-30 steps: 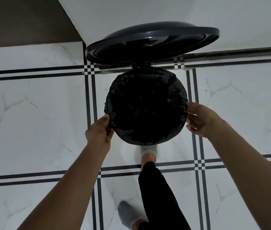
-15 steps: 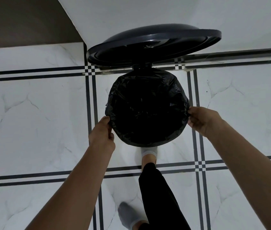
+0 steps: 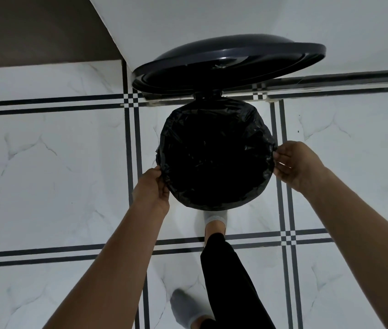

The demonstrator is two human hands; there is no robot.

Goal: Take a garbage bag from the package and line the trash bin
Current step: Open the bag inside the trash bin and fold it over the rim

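A round trash bin stands on the floor against the wall, its dark lid (image 3: 228,60) tipped up and open. A black garbage bag (image 3: 214,155) lies inside the bin, its edge folded out over the rim all around, so the bin's own wall is hidden. My left hand (image 3: 151,189) pinches the bag's edge at the lower left of the rim. My right hand (image 3: 292,162) pinches the bag's edge at the right side. The bag package is out of view.
My foot in a white sock (image 3: 215,220) is pressed at the bin's base, the other foot (image 3: 188,309) behind it. White marble floor tiles (image 3: 57,167) with black stripes spread all around. A white wall (image 3: 212,17) rises behind the bin.
Both hands have closed on the bag's edge and shifted slightly along the rim; the right hand's fingers curled from loose to pinching. The bin and lid have not moved.
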